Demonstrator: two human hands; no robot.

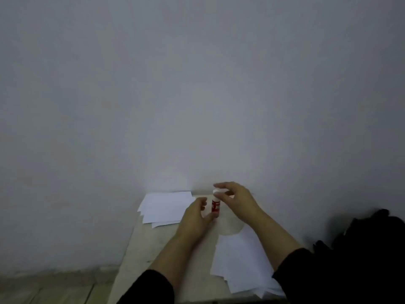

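I'm pinching the glue stick [215,206] near its base with my left hand [195,218], low over the table [140,249], while my right hand [236,199] is curling its fingers round the white cap [217,191]. A crooked tug could be yanking it loose (my lower grip looks light). Its long axis is standing vertical, cap pointing up.

Dim, soft, slightly blurred picture; a pale glow on the wall [197,106] fades to dark corners.

Red-labelled glue stick [215,205], white cap on, upright at lower centre frame; left hand [195,218] grips its base, right hand [236,199] pinches the cap.
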